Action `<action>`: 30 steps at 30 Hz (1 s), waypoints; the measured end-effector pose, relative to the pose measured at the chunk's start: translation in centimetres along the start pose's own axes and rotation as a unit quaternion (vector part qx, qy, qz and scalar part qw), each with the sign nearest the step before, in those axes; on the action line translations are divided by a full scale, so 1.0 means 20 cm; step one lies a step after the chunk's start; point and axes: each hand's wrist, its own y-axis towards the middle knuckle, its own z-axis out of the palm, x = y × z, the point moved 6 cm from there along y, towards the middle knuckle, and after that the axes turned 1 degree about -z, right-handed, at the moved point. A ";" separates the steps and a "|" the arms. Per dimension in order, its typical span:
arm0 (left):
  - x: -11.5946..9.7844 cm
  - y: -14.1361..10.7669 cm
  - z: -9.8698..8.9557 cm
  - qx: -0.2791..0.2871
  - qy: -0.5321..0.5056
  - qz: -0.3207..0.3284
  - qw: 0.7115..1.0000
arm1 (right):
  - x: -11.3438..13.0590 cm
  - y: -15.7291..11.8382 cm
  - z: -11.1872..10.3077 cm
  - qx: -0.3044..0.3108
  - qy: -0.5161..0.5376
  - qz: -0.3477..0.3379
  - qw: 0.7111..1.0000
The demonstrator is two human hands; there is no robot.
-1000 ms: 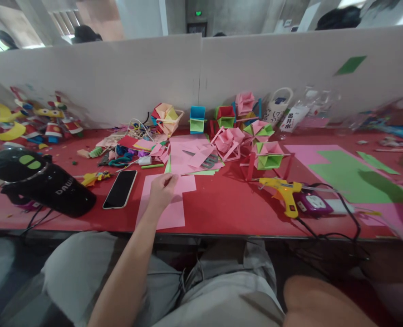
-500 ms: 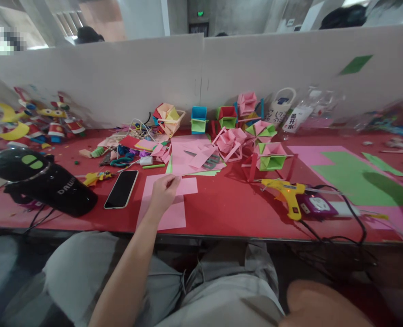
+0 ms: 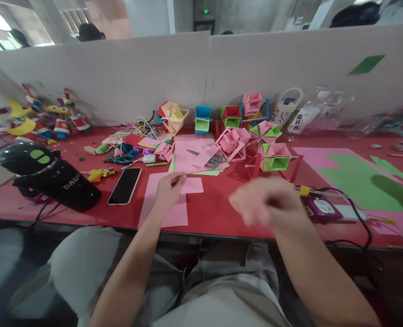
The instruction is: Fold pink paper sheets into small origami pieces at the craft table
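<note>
My left hand [image 3: 169, 187] rests over the pink paper sheet [image 3: 174, 215] near the front of the table, thumb and fingers pinched together. Whatever is between those fingertips is too small to make out. A smaller pink paper piece [image 3: 194, 185] lies just right of them. My right hand [image 3: 266, 200] is raised over the red tabletop, smeared by motion, so its fingers cannot be read. Behind it the yellow glue gun [image 3: 302, 190] is mostly hidden. Beyond that hand stands a pink and green folded-paper wheel [image 3: 275, 156] on red supports.
A phone [image 3: 124, 186] and a black tumbler [image 3: 61, 179] are at the left. Scissors [image 3: 213, 158] lie on stacked paper [image 3: 184, 147]. Paper models, including a blue and green one [image 3: 202, 119], line the white partition [image 3: 120, 81]. A purple power strip [image 3: 320, 206] with cables sits right.
My right hand has come up from the lower right to above the table, covering most of the glue gun. My left hand stays at the pink paper. The view has shifted slightly.
</note>
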 end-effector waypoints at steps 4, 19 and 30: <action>0.02 0.00 0.02 0.016 -0.039 -0.031 0.999 | -0.26 0.19 -0.13 -0.050 -0.113 0.057 0.991; 0.06 0.00 0.02 0.008 -0.093 -0.106 0.990 | -0.57 0.21 -0.03 0.028 -0.169 0.047 0.984; 0.05 -0.01 0.12 0.106 -0.191 -0.035 0.975 | -0.61 0.22 -0.01 0.009 -0.089 0.093 0.992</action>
